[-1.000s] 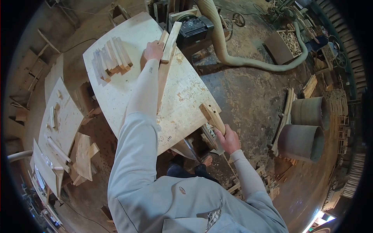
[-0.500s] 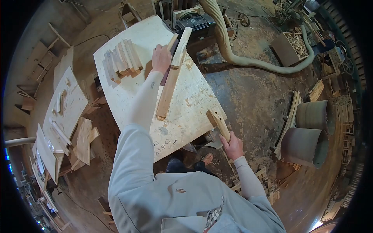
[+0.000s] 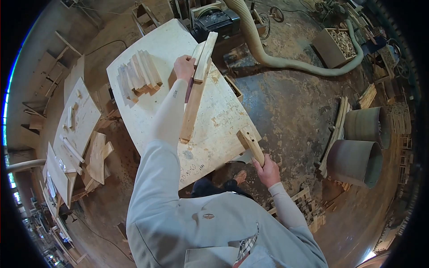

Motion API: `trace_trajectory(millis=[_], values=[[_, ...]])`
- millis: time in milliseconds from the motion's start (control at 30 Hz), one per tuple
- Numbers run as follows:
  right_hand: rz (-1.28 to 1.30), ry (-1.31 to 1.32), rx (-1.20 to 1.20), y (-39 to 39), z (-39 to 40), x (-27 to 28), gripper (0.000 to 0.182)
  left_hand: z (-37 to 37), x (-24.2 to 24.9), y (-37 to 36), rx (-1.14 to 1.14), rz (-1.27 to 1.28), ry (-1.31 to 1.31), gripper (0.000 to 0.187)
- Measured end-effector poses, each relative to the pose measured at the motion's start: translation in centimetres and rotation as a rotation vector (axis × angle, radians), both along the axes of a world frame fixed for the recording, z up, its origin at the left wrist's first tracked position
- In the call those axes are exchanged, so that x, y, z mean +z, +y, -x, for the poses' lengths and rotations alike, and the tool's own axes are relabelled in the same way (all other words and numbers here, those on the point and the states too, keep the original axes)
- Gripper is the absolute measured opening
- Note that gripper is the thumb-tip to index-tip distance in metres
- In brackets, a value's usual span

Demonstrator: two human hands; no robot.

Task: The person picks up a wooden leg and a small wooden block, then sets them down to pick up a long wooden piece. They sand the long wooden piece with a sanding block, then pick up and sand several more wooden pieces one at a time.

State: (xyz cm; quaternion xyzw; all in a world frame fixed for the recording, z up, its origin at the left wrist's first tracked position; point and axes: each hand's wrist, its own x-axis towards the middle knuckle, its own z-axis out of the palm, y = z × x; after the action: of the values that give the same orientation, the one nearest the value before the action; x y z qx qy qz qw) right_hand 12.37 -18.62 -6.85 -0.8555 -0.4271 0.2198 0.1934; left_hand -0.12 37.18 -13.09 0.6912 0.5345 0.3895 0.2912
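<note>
My left hand is closed on a short wooden strip at the table's far end. That strip lies along the side of a pale wooden block, which rests on the far part of a long wooden board. A dark reddish strip shows beside the board, just below my left hand. Over the table's near right corner, my right hand wraps around the handle of a mallet-shaped wooden tool. Its block-like head is at the far end, by the table edge.
A row of cut wooden pieces lies on the left of the pale worktable. Behind stands a dark motor with a thick ribbed hose. Two drums stand at right; another board-topped table is at left.
The short strip in my left hand has come in against the side of the pale block; before, it stood slightly apart at an angle. My right hand keeps its hold on the tool.
</note>
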Motion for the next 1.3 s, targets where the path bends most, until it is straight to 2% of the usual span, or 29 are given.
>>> trace_trajectory(millis=[100, 300, 633, 1067, 1300], values=[[-0.008, -0.008, -0.009, 0.2, 0.2, 0.1, 0.047, -1.0, -0.4, 1.4, 0.008, -0.086, 0.082, 0.027], [-0.015, -0.038, 0.008, 0.1, 0.1, -1.0, 0.046, -2.1, 0.0, 2.2, 0.023, 0.003, 0.009, 0.027], [-0.056, -0.058, 0.025, -0.4, -0.3, -4.2, 0.044, -2.1, 1.8, 1.1, 0.050, -0.033, 0.017, 0.031], [-0.099, -0.054, 0.018, -0.4, -0.6, -7.2, 0.044, -2.5, 1.8, 0.7, 0.083, -0.176, -0.010, 0.025], [-0.084, -0.026, 0.010, -0.1, -0.6, -7.1, 0.046, -2.7, 1.7, 0.7, 0.099, -0.211, -0.005, 0.022]])
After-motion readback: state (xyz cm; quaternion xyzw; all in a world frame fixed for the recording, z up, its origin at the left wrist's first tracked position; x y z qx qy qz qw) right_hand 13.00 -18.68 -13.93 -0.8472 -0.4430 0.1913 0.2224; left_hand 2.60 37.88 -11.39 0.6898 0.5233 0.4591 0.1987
